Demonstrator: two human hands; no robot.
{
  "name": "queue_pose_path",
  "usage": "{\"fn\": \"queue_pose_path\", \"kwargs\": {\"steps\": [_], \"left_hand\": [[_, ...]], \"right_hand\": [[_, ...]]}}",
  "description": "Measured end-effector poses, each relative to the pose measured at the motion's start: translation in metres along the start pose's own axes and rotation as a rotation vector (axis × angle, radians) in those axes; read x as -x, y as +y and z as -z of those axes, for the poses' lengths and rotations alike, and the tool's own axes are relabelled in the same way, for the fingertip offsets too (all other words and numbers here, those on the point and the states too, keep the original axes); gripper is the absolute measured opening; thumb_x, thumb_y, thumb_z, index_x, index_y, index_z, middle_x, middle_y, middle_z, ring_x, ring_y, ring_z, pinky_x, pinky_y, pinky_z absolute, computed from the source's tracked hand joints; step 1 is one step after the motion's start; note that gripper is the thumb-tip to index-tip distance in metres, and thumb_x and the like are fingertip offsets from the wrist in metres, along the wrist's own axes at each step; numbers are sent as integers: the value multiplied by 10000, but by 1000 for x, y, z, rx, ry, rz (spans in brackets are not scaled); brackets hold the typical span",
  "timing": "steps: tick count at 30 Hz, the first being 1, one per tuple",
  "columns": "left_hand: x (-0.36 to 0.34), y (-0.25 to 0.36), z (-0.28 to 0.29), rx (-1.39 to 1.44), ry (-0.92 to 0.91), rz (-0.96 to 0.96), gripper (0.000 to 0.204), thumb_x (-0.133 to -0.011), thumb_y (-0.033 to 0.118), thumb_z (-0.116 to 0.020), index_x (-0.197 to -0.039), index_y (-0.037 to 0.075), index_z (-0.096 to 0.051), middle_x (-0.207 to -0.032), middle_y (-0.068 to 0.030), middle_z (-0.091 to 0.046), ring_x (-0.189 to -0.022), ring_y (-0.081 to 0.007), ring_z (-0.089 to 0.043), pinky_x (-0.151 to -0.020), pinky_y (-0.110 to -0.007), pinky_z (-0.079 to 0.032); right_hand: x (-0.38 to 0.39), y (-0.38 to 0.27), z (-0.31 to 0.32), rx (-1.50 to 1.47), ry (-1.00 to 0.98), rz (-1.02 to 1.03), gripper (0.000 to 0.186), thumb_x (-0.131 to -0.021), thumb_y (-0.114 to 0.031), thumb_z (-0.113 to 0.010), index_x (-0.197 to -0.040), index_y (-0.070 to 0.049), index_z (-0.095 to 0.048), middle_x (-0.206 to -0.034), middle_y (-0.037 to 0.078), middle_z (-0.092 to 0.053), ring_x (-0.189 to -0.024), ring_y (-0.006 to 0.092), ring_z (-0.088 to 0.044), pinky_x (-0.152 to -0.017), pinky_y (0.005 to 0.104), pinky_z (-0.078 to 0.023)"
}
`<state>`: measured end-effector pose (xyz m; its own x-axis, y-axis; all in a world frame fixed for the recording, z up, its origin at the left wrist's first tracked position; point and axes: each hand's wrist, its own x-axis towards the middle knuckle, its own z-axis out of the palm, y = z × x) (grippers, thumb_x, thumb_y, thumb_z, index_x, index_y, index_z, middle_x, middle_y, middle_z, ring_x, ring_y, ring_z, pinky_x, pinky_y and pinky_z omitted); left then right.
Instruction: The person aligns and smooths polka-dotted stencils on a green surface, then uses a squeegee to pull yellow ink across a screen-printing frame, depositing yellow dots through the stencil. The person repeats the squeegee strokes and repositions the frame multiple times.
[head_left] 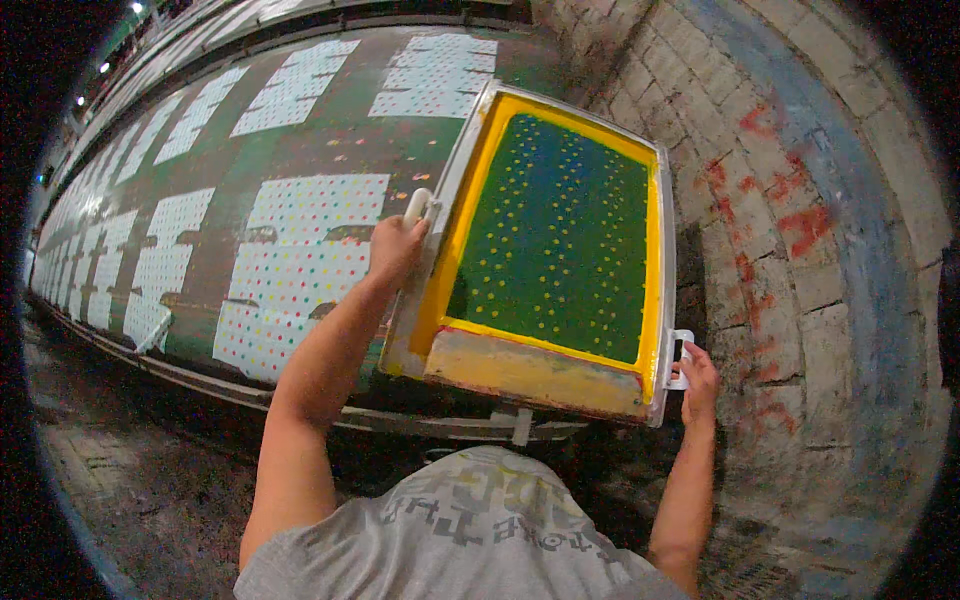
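Between my two hands is a screen printing frame (663, 230) with a dark green mesh (560, 230) full of small yellow dots. Yellow ink borders the mesh, and a thick smeared yellow-brown band (530, 372) runs along its near side. My left hand (398, 248) is closed round a white handle (418, 207) on the left side of the frame. At the lower right corner, my right hand (698, 380) has its fingers hooked through another white handle (683, 345). The frame is tilted and hangs over the table's right end.
A long dark green table (330, 150) stretches away to the left. Cut white fabric pieces (300, 220) with coloured dots lie on it in two rows. To the right is a stone-paved floor (720, 300) with red paint marks (805, 230). A rail (460, 428) edges the table's near side.
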<state>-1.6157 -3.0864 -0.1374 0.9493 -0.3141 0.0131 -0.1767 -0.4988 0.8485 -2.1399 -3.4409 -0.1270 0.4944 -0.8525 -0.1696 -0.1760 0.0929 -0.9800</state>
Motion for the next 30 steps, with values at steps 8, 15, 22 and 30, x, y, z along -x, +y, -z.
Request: {"fn": "queue_pose_path", "kwargs": {"steps": [8,15,22,30], "left_hand": [[27,61,-12,173,213,-50,329,-1032,266,-715,-1066,-55,-781,-833,-112,-756,-726,-187,-682,-675,-398,-534],[73,105,-6,223,238,-20,288,-1037,256,-776,-1087,-28,-784,-877,-48,-760,-750,-128,-674,-669,-335,-545],[130,124,-11,140,394,-38,210,-980,147,-776,-1113,-16,-775,-878,-46,-742,-735,-140,-661,-678,-312,-539],[176,118,10,311,514,6,395,-937,129,-708,-1277,-72,-731,-1095,-115,-756,-883,-194,-714,-809,-347,-587]], "right_hand": [[-6,19,2,-173,-76,-43,449,-979,-80,-693,-1416,-1,-632,-1203,75,-687,-924,146,-695,-797,314,-570],[-34,6,49,-257,-155,0,485,-923,-107,-720,-1399,-34,-663,-1291,93,-684,-1102,197,-679,-980,361,-544],[-85,-50,99,-241,-264,108,504,-914,-123,-716,-1408,-38,-654,-1307,82,-671,-1117,183,-656,-977,335,-498],[-145,-79,78,-347,-456,89,520,-907,-162,-745,-1404,-43,-653,-1293,65,-677,-1077,160,-642,-957,327,-499]]}}
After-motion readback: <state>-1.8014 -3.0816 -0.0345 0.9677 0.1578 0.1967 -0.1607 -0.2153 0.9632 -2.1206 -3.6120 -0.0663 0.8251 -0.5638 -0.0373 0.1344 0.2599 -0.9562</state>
